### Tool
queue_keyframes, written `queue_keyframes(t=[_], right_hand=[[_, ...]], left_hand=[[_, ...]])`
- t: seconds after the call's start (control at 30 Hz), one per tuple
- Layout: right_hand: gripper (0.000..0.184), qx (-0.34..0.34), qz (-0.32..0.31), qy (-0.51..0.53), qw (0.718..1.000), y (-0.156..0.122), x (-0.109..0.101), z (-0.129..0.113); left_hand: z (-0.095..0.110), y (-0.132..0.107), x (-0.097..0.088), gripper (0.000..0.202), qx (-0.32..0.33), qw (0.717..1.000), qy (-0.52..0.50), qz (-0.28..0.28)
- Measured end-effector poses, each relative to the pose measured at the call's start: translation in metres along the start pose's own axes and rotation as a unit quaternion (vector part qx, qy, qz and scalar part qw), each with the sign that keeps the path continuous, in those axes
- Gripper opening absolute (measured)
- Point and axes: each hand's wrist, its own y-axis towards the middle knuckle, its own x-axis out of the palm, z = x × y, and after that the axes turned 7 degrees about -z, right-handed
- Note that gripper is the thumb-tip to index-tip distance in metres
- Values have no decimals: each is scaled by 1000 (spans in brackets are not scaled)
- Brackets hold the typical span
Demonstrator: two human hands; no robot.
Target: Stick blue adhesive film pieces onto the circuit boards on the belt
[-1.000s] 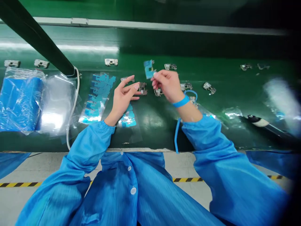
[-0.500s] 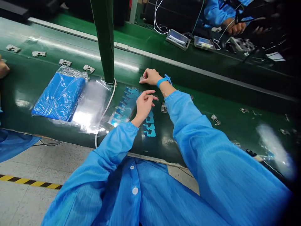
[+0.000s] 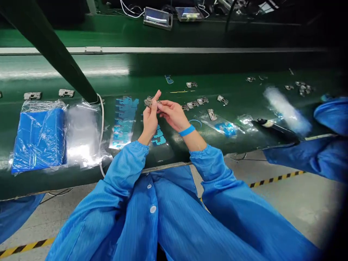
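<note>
My left hand (image 3: 150,121) is closed on a small grey metal part (image 3: 148,102), thumb raised beside it, in front of my chest. Against the part's right end, my right hand (image 3: 173,115) pinches with thumb and forefinger; its fingertips partly hide the contact. Just below the hands lies a strip of blue-green die-cut film pieces (image 3: 159,139). A larger clear sheet with similar blue pieces (image 3: 125,121) rests left of my left hand. Several like metal parts (image 3: 193,104) sit in a row right of my right hand.
A green post (image 3: 59,61) and white cable (image 3: 102,127) stand left, near a bagged blue pack (image 3: 40,137) and clear plastic sleeves (image 3: 84,141). At right are a black-handled tool (image 3: 274,127), a blurred clear bag (image 3: 288,112) and another person's blue sleeve (image 3: 333,114).
My right hand has come back toward me with the metal part, and my left hand has closed on it. The view has swung to the right.
</note>
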Motion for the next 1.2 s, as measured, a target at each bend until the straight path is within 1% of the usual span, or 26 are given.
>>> queue_keyframes(t=[0.07,0.1,0.13,0.17,0.23,0.27,0.3,0.33,0.4,0.47,0.53,0.6,0.67,0.7,0.73,0.77,0.8,0.83,0.87,0.9,0.93,1.0,1.03,1.07,1.13,1.2], right_hand=[[59,-29,24,-105,994,-32,-8,4],[57,-57,14,-180,982,-48,-13,5],[54,-87,-25,-256,962,-63,-18,7],[52,-110,-91,-324,935,-76,-24,8],[55,-126,-209,-423,873,-96,-32,13],[58,-127,-239,-456,848,-102,-34,17],[59,-128,-248,-482,831,-106,-36,20],[58,-132,-246,-499,821,-107,-36,24],[52,-157,-234,-512,812,-103,-37,31],[44,-202,-218,-518,802,-97,-37,36],[33,-267,-193,-529,782,-91,-38,35],[23,-347,-169,-543,746,-91,-40,27],[24,-427,-158,-545,704,-98,-42,11],[24,-457,-156,-540,690,-104,-43,0],[23,-477,-158,-530,683,-110,-44,-12],[21,-486,-167,-516,686,-115,-46,-23],[19,-486,-181,-496,696,-119,-48,-34],[16,-481,-195,-471,713,-120,-51,-42],[14,-470,-205,-438,739,-118,-54,-48],[13,-449,-200,-398,775,-112,-58,-50],[11,-416,-175,-351,820,-102,-61,-49],[8,-313,-89,-234,916,-73,-66,-36],[12,-253,-46,-168,952,-57,-68,-25],[20,-199,-23,-98,975,-41,-70,-14],[37,-116,-17,-4,993,-16,-71,7],[46,-73,-34,32,996,-4,-72,22]], left_hand=[[-2,0,-3,46,-35,999,-13,11],[-4,1,-5,43,-65,998,-18,20],[-7,2,-7,39,-96,995,-23,25],[-10,4,-8,34,-124,992,-25,26],[-15,7,-10,25,-161,986,-23,22],[-17,9,-10,19,-170,985,-23,21],[-18,9,-10,16,-173,985,-21,15],[-19,10,-10,16,-174,985,-16,4],[-19,9,-11,19,-173,985,-1,-22],[-18,8,-12,18,-173,984,17,-45],[-19,7,-13,18,-173,983,27,-61],[-20,6,-13,22,-172,981,32,-80],[-21,6,-14,24,-175,980,32,-90],[-20,6,-14,25,-178,979,29,-91],[-19,6,-15,26,-181,979,24,-91],[-18,6,-15,27,-182,979,18,-91],[-17,6,-16,30,-180,979,11,-91],[-15,5,-16,37,-175,980,5,-91],[-13,5,-16,47,-170,981,1,-90],[-12,4,-16,57,-165,982,0,-89],[-10,3,-15,64,-161,983,1,-88],[-9,2,-13,70,-155,984,5,-83],[-9,2,-12,71,-154,985,5,-81],[-10,1,-11,71,-153,985,5,-79],[-12,1,-9,73,-141,987,11,-76],[-17,0,-9,79,-111,990,30,-76]])
